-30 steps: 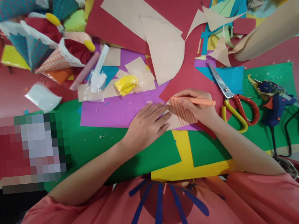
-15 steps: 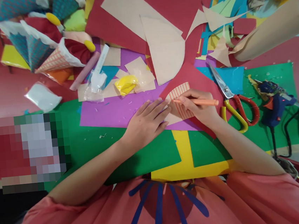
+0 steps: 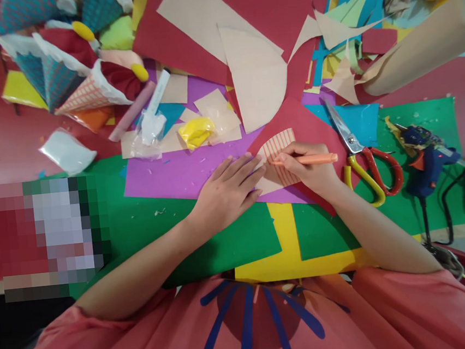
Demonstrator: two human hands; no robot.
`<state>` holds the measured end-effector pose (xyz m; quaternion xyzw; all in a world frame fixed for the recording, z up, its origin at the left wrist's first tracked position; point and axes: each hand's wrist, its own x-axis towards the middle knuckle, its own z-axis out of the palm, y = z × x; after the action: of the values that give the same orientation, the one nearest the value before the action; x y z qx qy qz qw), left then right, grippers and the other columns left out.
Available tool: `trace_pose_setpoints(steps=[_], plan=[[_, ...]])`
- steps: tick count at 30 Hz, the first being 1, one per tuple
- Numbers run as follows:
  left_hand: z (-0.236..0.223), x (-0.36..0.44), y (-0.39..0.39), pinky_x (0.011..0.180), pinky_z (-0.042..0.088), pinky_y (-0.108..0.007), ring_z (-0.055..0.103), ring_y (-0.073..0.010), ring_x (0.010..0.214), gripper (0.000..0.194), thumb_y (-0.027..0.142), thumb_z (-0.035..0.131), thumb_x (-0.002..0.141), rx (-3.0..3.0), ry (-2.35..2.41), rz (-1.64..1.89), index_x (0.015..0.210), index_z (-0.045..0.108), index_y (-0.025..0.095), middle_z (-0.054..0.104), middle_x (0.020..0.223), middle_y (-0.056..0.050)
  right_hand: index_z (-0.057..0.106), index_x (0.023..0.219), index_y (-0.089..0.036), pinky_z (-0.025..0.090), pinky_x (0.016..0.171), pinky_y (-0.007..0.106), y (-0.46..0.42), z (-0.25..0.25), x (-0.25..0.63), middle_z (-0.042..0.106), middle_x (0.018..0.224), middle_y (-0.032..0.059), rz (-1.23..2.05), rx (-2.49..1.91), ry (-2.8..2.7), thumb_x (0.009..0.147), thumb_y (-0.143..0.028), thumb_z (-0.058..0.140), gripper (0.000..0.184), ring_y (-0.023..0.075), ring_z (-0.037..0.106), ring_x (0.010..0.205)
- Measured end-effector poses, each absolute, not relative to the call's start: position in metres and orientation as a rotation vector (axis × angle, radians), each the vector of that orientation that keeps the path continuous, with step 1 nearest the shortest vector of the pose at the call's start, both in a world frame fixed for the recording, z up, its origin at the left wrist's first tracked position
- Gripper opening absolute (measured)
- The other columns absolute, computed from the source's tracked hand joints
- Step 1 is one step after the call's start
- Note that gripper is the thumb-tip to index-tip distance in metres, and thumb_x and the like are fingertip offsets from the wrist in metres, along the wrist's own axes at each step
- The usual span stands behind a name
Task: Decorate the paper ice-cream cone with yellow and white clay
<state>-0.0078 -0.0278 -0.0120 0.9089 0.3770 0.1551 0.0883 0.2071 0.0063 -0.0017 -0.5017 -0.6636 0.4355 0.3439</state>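
An orange marker pen [image 3: 317,159] is gripped in my right hand [image 3: 312,169], its tip on a beige fan-shaped paper piece [image 3: 266,182]. Orange stripes run across much of that piece, on its right and upper side. My left hand [image 3: 230,191] lies flat with fingers stretched, the fingertips pressing the piece's left edge. Under the piece are a purple sheet [image 3: 162,176] and a red sheet [image 3: 292,115]. Just right of my right hand lie scissors [image 3: 353,143] with one yellow and one red handle, blades apart.
A blue glue gun [image 3: 425,172] with its cord lies at the right. Paper cones [image 3: 96,89] stand at the upper left near a yellow clay packet [image 3: 196,132]. A larger beige paper piece [image 3: 258,76] and a paper roll [image 3: 421,41] lie farther back.
My right hand has shifted very slightly with the marker pen, its tip now a little lower and to the right on the striped piece. My left hand stays in place.
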Motion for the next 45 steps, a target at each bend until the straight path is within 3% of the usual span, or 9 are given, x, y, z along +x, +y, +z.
trace_pose_setpoints(steps=[8, 17, 27, 38, 45], plan=[[-0.0133, -0.0083, -0.0284, 0.111, 0.043, -0.046, 0.051, -0.0242, 0.133, 0.037, 0.031, 0.043, 0.098, 2.658, 1.139, 0.424, 0.131, 0.056, 0.017, 0.056, 0.141, -0.011, 0.062, 0.057, -0.019, 0.041, 0.049, 0.023, 0.0036, 0.0005, 0.2077, 0.063, 0.054, -0.0022, 1.167, -1.319, -1.685, 0.078, -0.022, 0.059, 0.021, 0.0100, 0.054, 0.051], [-0.0153, -0.0096, -0.0268, 0.111, 0.043, -0.046, 0.051, -0.0251, 0.133, 0.040, 0.030, 0.044, 0.098, 2.694, 1.170, 0.445, 0.134, 0.053, 0.016, 0.057, 0.140, -0.012, 0.068, 0.070, -0.020, 0.047, 0.054, 0.025, -0.0002, -0.0015, 0.2093, 0.072, 0.067, 0.0005, 1.036, -1.286, -1.703, 0.085, -0.025, 0.058, 0.019, 0.0115, 0.063, 0.060], [-0.0137, -0.0088, -0.0268, 0.110, 0.043, -0.047, 0.051, -0.0259, 0.133, 0.039, 0.029, 0.044, 0.098, 2.690, 1.184, 0.431, 0.133, 0.055, 0.016, 0.057, 0.140, -0.011, 0.067, 0.067, -0.019, 0.046, 0.054, 0.023, 0.0036, -0.0033, 0.2064, 0.071, 0.064, 0.0007, 1.117, -1.271, -1.703, 0.084, -0.025, 0.059, 0.020, 0.0112, 0.064, 0.059], [-0.0143, -0.0096, -0.0277, 0.113, 0.039, -0.047, 0.049, -0.0248, 0.135, 0.040, 0.031, 0.042, 0.099, 2.666, 1.187, 0.417, 0.135, 0.053, 0.018, 0.056, 0.141, -0.010, 0.055, 0.052, -0.018, 0.036, 0.045, 0.021, 0.0050, 0.0041, 0.2045, 0.054, 0.049, -0.0033, 1.301, -1.293, -1.554, 0.078, -0.019, 0.052, 0.027, 0.0073, 0.048, 0.047], [-0.0137, -0.0092, -0.0271, 0.110, 0.042, -0.047, 0.051, -0.0255, 0.132, 0.039, 0.029, 0.042, 0.099, 2.711, 1.182, 0.426, 0.133, 0.054, 0.016, 0.057, 0.140, -0.011, 0.063, 0.061, -0.018, 0.040, 0.050, 0.022, 0.0046, -0.0025, 0.2061, 0.063, 0.057, -0.0014, 1.248, -1.297, -1.586, 0.082, -0.025, 0.058, 0.024, 0.0088, 0.054, 0.054]])
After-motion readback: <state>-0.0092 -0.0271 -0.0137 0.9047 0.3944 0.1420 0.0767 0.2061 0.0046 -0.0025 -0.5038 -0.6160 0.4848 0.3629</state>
